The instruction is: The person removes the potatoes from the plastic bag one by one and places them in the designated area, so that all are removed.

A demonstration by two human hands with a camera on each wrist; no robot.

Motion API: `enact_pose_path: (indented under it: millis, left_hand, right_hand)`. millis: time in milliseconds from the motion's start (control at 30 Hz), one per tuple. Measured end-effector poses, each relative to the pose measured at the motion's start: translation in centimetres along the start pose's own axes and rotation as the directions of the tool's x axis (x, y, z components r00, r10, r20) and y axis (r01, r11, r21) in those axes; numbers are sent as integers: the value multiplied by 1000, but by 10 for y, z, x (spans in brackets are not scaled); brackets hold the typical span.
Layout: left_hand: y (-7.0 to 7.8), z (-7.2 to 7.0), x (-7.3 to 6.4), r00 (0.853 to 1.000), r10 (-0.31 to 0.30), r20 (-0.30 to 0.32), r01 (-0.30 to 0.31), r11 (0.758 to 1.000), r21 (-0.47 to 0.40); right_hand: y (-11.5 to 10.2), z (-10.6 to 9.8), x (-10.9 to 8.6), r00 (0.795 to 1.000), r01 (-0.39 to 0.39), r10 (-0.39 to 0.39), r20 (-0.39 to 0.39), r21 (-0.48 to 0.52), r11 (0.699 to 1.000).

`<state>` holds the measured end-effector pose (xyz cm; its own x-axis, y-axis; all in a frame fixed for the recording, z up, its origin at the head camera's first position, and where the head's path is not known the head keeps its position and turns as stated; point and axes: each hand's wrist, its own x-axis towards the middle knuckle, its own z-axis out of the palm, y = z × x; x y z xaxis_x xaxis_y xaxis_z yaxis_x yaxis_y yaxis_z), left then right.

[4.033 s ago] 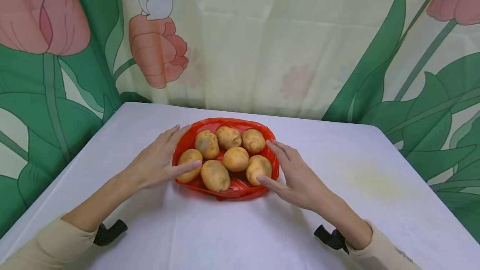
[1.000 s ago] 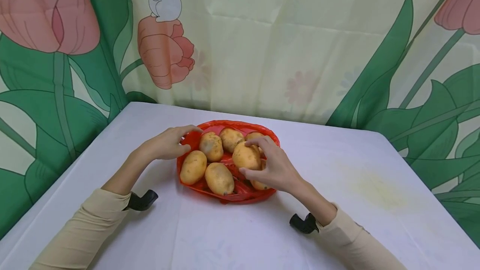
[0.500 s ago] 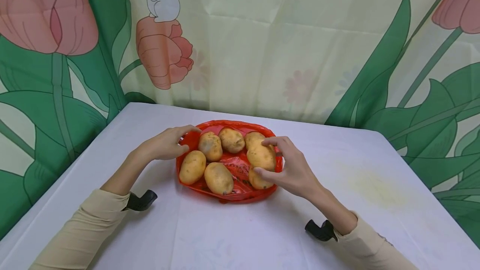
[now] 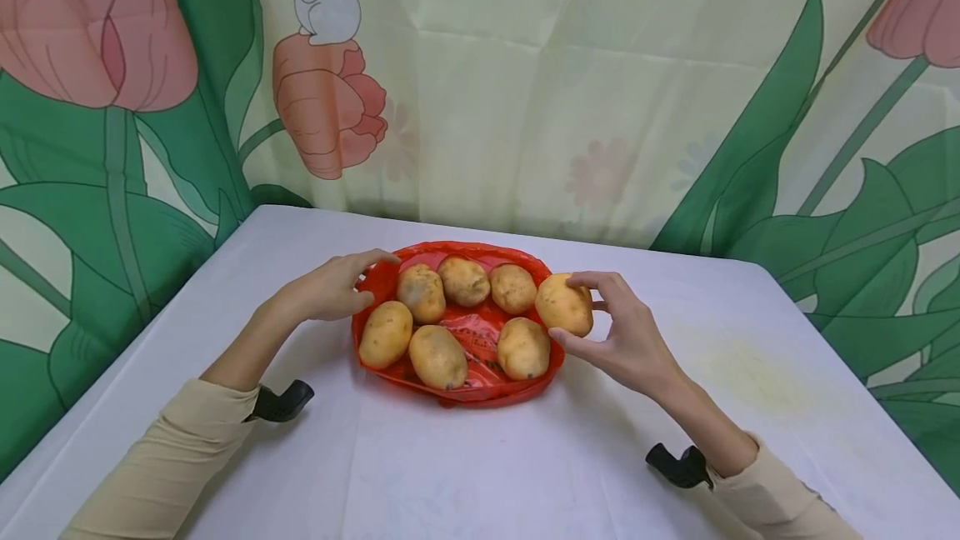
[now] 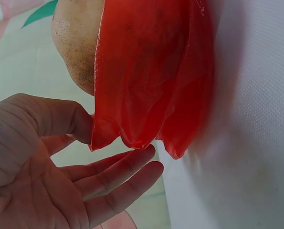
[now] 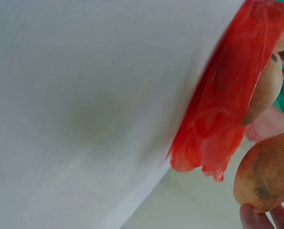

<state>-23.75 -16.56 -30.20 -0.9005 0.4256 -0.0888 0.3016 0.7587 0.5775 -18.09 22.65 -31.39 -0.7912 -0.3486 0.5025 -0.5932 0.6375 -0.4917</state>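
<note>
A red plastic bag (image 4: 491, 395), its mouth spread wide, stands on the white-covered table with several potatoes inside, among them a front potato (image 4: 438, 357). At the bag's left rim is my left hand (image 4: 328, 288); its thumb and forefinger pinch the edge, while the other fingers (image 5: 125, 191) stretch out below in the left wrist view. My right hand (image 4: 628, 338) grips a potato (image 4: 564, 305) between thumb and fingers, over the bag's right rim. In the right wrist view, the held potato (image 6: 268, 174) shows dark, dirty patches beside the red bag (image 6: 218, 105).
The white tablecloth (image 4: 450, 473) spreads around the bag, with a faint yellowish stain (image 4: 750, 365) at the right. Behind the table hangs a printed curtain (image 4: 480, 107) with tulips and a rabbit. Black wrist mounts (image 4: 281, 401) sit on both forearms.
My right hand has lifted a potato from the bag's middle and carried it right, to the right rim. My left hand has gone from spread beside the bag to pinching its rim.
</note>
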Motion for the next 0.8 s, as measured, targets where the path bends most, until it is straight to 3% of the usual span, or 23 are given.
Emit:
enact_pose_path:
  millis: [533, 800]
  left_hand:
    - [0, 1, -1, 999, -42, 4, 42, 999, -6]
    - [2, 0, -1, 997, -75, 7, 75, 997, 5]
  right_hand:
    - [30, -19, -5, 995, -91, 92, 31, -44, 995]
    - [44, -17, 0, 984, -143, 150, 99, -71, 987]
